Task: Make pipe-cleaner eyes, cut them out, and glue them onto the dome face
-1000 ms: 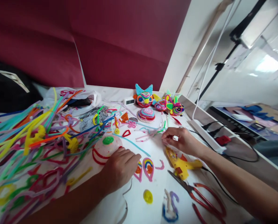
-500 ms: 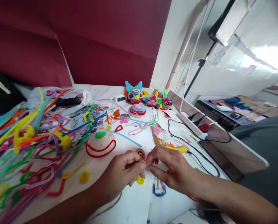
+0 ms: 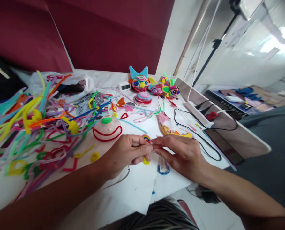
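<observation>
At the centre of the frame we have a rainbow-striped pipe-cleaner piece (image 3: pixel 146 138), partly hidden behind our fingertips; whether it is held or lies on the table, we cannot tell. Our left hand (image 3: pixel 128 151) has thumb and fingers pressed together, and our right hand (image 3: pixel 182 154) meets it with thumb and forefinger pinched; anything between is too small to make out. We judge that too hard a pinch could bend or unwind the striped coil. Just below the fingers, a yellow pipe-cleaner coil (image 3: pixel 146 161) could get knocked aside by a dropping hand. Behind the right hand lies a yellow glue gun (image 3: pixel 165 130); a snag on the looped black cord (image 3: pixel 195 153) could drag it, and a hot nozzle could burn us. Left of centre sits a dome with a red smile (image 3: pixel 111 127).
</observation>
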The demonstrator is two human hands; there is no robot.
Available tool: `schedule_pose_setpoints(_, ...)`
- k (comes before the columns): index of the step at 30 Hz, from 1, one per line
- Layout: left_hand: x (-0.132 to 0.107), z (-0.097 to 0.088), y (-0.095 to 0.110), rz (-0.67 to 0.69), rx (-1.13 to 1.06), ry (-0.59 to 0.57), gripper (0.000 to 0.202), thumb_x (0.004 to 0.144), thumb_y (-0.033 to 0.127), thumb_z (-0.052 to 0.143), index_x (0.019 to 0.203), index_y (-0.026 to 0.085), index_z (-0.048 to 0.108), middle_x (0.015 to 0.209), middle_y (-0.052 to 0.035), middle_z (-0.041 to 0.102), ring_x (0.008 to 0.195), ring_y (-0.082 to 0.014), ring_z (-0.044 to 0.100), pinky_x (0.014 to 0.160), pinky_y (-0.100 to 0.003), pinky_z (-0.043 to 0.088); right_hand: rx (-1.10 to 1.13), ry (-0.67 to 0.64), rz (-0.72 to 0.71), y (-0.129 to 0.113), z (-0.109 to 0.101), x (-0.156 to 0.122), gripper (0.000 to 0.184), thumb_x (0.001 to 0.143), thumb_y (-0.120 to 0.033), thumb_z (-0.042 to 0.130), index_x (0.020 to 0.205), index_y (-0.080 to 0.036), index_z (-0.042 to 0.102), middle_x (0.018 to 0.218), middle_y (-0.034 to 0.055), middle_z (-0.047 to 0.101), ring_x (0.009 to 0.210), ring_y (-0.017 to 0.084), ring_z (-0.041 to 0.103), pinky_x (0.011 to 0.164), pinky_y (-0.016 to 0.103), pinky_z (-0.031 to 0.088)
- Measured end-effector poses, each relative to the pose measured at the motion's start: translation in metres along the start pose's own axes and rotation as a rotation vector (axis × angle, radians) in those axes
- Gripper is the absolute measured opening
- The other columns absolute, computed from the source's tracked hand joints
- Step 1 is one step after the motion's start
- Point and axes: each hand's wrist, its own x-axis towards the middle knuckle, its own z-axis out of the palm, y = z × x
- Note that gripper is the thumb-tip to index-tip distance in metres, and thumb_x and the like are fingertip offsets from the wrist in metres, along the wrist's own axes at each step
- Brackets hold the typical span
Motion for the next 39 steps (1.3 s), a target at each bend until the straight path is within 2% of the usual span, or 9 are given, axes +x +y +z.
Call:
schedule_pose_setpoints(3,0.001,0.0,-0.002,-0.033,-0.013,-0.007,0.031,0.076,0.04,0.069,0.068,0.012,0.059,0.061,0.0017,0.058,0.042,-0.0016,0.036,0.04,-0.017,0.019,-0.008,0.016,0.0,0.001,0.003,-0.006,0.02,0.09,-0.015,0.06,0.109,-0.02,0.06,0.085,0.003,0.073,0.073,0.013,0.069,0.064,0.023,0.056)
schedule_pose_setpoints(7,0.003,0.0,-0.009,-0.085,-0.005,-0.01,0.033,0.077,0.043,0.069,0.069,0.012,0.06,0.052,0.0048,0.049,0.042,-0.0024,0.034,0.039,-0.017,0.017,-0.02,0.031,-0.026,0.005,0.01,-0.014,0.028,0.091,-0.012,0.057,0.117,-0.021,0.058,0.084,0.003,0.072,0.074,0.013,0.069,0.068,0.024,0.056)
schedule_pose_setpoints(10,0.004,-0.002,-0.012,-0.101,0.013,-0.01,0.033,0.078,0.044,0.067,0.071,0.012,0.06,0.049,0.0056,0.046,0.041,-0.003,0.034,0.039,-0.016,0.017,-0.042,-0.034,-0.074,0.007,0.009,-0.02,0.036,0.091,-0.01,0.054,0.127,-0.016,0.053,0.087,0.0061,0.072,0.086,0.016,0.068,0.077,0.028,0.056)
schedule_pose_setpoints(15,0.01,-0.012,-0.01,-0.075,-0.002,0.096,0.028,0.079,0.039,0.068,0.073,0.012,0.062,0.054,0.0038,0.051,0.042,-0.002,0.034,0.039,-0.015,0.018,-0.141,0.004,0.16,0.014,-0.016,-0.045,0.028,0.09,-0.013,0.058,0.116,-0.02,0.058,0.1,0.0069,0.069,0.091,0.016,0.066,0.078,0.027,0.055)
schedule_pose_setpoints(19,0.017,-0.026,-0.008,0.005,-0.022,0.266,0.022,0.079,0.035,0.069,0.077,0.013,0.065,0.059,0.002,0.056,0.046,-0.003,0.04,0.041,-0.014,0.025,-0.324,-0.162,0.289,0.035,-0.036,-0.07,0.028,0.09,-0.014,0.053,0.118,-0.017,0.058,0.112,0.0116,0.064,0.103,0.021,0.062,0.085,0.034,0.055)
schedule_pose_setpoints(24,0.022,-0.031,-0.011,0.052,-0.018,0.329,0.018,0.079,0.03,0.068,0.081,0.012,0.065,0.068,-0.0027,0.067,0.054,-0.0066,0.054,0.045,-0.015,0.038,-0.454,-0.351,0.298,0.055,-0.041,-0.085,0.028,0.091,-0.016,0.047,0.117,-0.015,0.059,0.121,0.0144,0.061,0.106,0.026,0.061,0.088,0.043,0.055)
schedule_pose_setpoints(29,0.024,-0.031,-0.015,0.033,-0.033,0.378,0.016,0.074,0.025,0.07,0.08,0.012,0.063,0.071,-0.0038,0.071,0.058,-0.0093,0.061,0.051,-0.017,0.046,-0.393,-0.446,0.311,0.051,-0.05,-0.101,0.028,0.095,-0.02,0.043,0.117,-0.021,0.059,0.119,0.0102,0.064,0.104,0.02,0.064,0.086,0.034,0.058)
schedule_pose_setpoints(33,0.026,-0.034,-0.018,0.025,-0.061,0.397,0.019,0.069,0.023,0.073,0.079,0.013,0.059,0.071,-0.0029,0.072,0.056,-0.0099,0.062,0.051,-0.018,0.047,-0.406,-0.481,0.315,0.046,-0.054,-0.118,0.031,0.094,-0.023,0.047,0.125,-0.022,0.055,0.128,0.0104,0.059,0.115,0.023,0.059,0.093,0.039,0.055)
schedule_pose_setpoints(39,0.027,-0.035,-0.022,0.048,-0.044,0.384,0.02,0.069,0.024,0.073,0.08,0.014,0.06,0.069,-0.0007,0.071,0.057,-0.0094,0.062,0.053,-0.018,0.048,-0.394,-0.489,0.372,0.048,-0.049,-0.125,0.036,0.094,-0.016,0.042,0.128,-0.022,0.052,0.125,0.0104,0.06,0.111,0.022,0.06,0.091,0.038,0.056)
